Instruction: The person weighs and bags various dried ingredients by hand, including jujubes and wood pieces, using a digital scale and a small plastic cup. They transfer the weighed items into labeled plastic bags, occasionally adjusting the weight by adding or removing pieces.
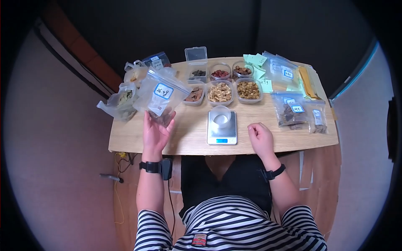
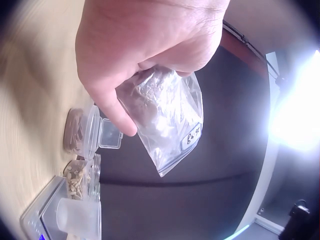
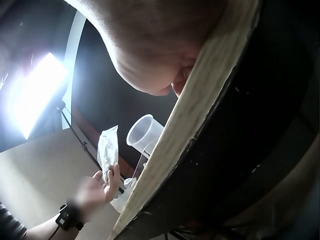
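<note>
My left hand (image 1: 155,136) holds up a clear zip bag (image 1: 163,91) by its lower end, fingers and thumb about the dark contents. The bag's label reads about 26.4 g, and its zip edge points up. In the left wrist view the same bag (image 2: 162,112) juts out past a straight finger. My right hand (image 1: 261,138) rests on the tabletop with curled fingers, holding nothing, to the right of a small digital scale (image 1: 222,133). On the scale stands a translucent plastic cup (image 1: 220,117) with its display lit below.
Behind the scale, clear tubs hold reddish bark-like slices (image 1: 194,95), pale chips (image 1: 220,93), yellow-brown pieces (image 1: 248,90) and dried red fruit (image 1: 220,73). Labelled zip bags (image 1: 289,113), green notes (image 1: 259,72) and a yellow packet (image 1: 308,83) lie right. Plastic bags (image 1: 121,100) sit left.
</note>
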Action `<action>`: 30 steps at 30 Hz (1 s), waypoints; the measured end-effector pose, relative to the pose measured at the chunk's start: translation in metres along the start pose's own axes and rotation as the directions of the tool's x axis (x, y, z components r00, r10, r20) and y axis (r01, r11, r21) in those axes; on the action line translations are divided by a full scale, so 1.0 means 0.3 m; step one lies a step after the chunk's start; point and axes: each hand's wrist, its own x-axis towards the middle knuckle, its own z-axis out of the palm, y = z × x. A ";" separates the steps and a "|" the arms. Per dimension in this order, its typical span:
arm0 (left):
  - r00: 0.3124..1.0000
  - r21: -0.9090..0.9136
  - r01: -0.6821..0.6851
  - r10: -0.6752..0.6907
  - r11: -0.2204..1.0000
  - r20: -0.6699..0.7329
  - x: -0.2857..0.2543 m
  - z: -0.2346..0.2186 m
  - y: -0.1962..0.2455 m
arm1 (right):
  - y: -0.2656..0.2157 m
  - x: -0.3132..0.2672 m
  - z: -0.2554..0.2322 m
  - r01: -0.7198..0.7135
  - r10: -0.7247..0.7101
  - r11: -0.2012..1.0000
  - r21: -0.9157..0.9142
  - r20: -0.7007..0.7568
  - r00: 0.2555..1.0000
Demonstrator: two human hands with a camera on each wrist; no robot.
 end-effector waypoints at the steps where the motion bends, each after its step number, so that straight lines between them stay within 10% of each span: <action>1: 1.000 0.004 0.005 -0.005 1.000 0.003 0.015 0.006 0.006 | -0.006 0.000 0.000 -0.005 0.005 1.000 0.001 -0.005 1.000; 18: 0.991 0.250 0.085 -0.109 0.965 0.081 0.185 0.264 -0.033 | -0.021 0.001 -0.009 0.023 -0.023 0.999 -0.049 0.000 1.000; 30: 0.935 0.083 0.218 -0.232 0.973 0.267 0.196 0.366 -0.093 | -0.020 0.001 -0.012 0.049 -0.049 0.998 -0.046 -0.009 0.999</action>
